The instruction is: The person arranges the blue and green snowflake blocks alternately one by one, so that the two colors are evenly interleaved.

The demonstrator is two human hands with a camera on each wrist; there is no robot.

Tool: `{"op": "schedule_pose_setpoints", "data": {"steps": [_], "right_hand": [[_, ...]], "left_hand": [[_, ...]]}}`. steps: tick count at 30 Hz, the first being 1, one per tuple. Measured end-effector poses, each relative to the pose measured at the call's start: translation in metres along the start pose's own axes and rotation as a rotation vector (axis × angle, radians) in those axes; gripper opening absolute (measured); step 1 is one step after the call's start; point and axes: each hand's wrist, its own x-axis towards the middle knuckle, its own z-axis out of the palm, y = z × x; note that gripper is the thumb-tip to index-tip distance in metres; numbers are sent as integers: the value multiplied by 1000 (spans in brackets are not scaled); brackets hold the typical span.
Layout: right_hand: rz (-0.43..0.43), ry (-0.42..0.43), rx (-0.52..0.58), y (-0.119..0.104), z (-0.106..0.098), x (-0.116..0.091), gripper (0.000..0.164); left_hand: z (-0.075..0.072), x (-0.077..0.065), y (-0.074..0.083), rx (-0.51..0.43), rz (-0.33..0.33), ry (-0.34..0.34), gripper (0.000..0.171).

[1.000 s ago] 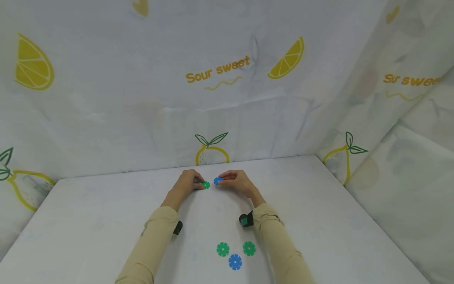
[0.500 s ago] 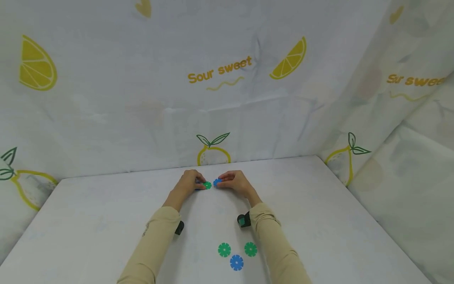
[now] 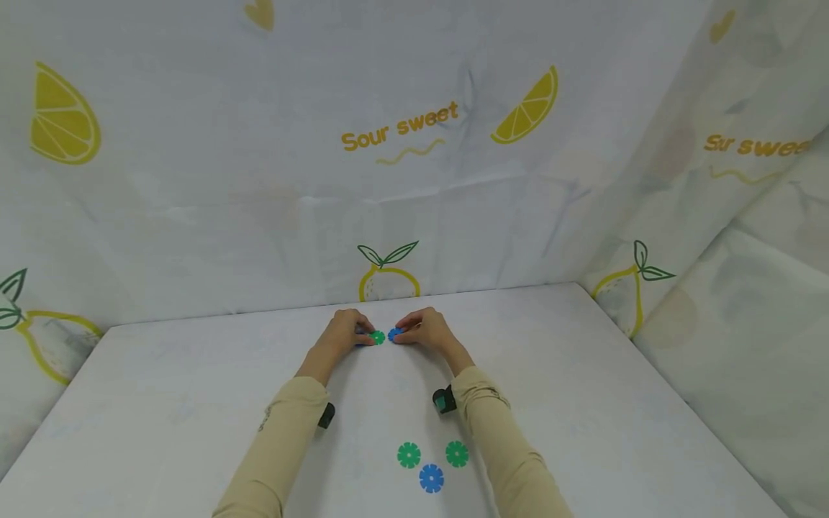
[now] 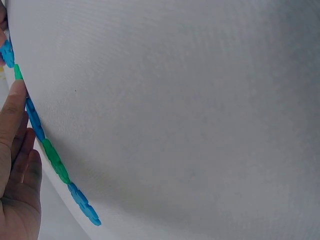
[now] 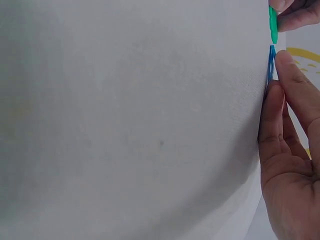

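Near the table's far edge, my left hand (image 3: pixel 338 334) holds a row of notched plastic discs by its green end disc (image 3: pixel 379 337). In the left wrist view that row runs back past the fingers, with a blue disc (image 4: pixel 35 120), a green disc (image 4: pixel 55 161) and a last blue disc (image 4: pixel 84 204) joined edge to edge. My right hand (image 3: pixel 430 332) pinches a single blue disc (image 3: pixel 392 336) between thumb and fingers. A narrow gap separates this blue disc from the green end disc, both close over the table.
Two green discs, one on the left (image 3: pixel 409 455) and one on the right (image 3: pixel 456 454), lie at the near side of the white table (image 3: pixel 194 403) with a blue disc (image 3: pixel 431 478). A lemon-print cloth (image 3: pixel 259 237) hangs behind the table's far edge.
My right hand has brought its blue disc slightly down and left, narrowing the gap to the green end disc. My left hand stays nearly still. The near discs lie as before.
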Motion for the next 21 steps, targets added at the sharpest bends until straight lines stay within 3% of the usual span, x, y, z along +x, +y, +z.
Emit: {"op": "schedule_pose_setpoints", "data": {"steps": [9, 21], "right_hand": [[2, -35, -35, 1, -3, 2, 25], [-30, -55, -88, -2, -9, 3, 17]], "left_hand": [[4, 0, 3, 15, -56, 5, 17], [4, 0, 3, 9, -67, 8, 18]]}}
